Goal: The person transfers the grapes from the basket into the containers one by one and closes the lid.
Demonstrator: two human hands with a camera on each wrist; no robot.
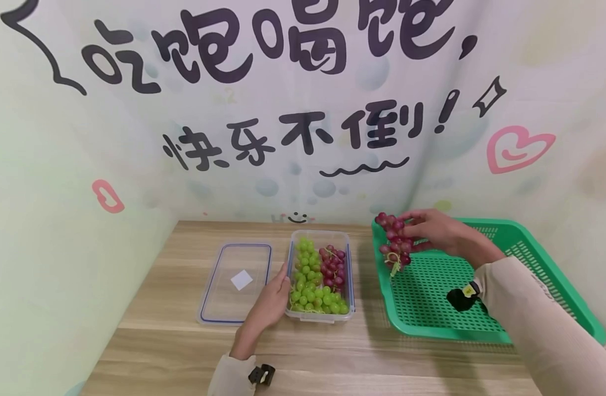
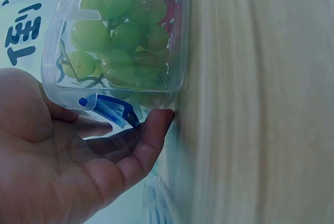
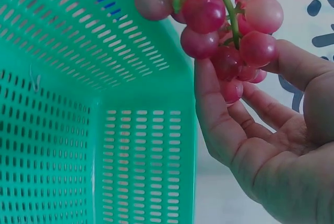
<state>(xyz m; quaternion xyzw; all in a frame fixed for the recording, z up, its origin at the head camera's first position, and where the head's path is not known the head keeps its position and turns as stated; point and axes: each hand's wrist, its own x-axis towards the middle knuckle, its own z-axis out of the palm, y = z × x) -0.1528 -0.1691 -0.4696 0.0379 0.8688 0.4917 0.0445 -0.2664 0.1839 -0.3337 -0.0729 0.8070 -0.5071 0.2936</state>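
Observation:
My right hand [image 1: 434,231] holds a bunch of red grapes [image 1: 393,236] above the left rim of a green plastic basket [image 1: 399,324]. Thumb and fingers [image 3: 216,114] pinch the bunch, and its green stem shows in the right wrist view. With loosely bent fingers, my left hand [image 1: 270,302] rests against the left side of a clear lidless food container [image 1: 315,318], beside its hanging blue-edged clip [image 2: 112,110]. Inside the container, green grapes [image 1: 308,275] fill the left and front, and red grapes [image 1: 332,267] lie at the back right.
A clear lid [image 1: 224,283] with a blue seal and a white square label lies flat left of the container on the wooden table [image 1: 159,308]. Behind the table hangs a printed backdrop [image 1: 293,187] with black lettering. The basket reaches the table's right side.

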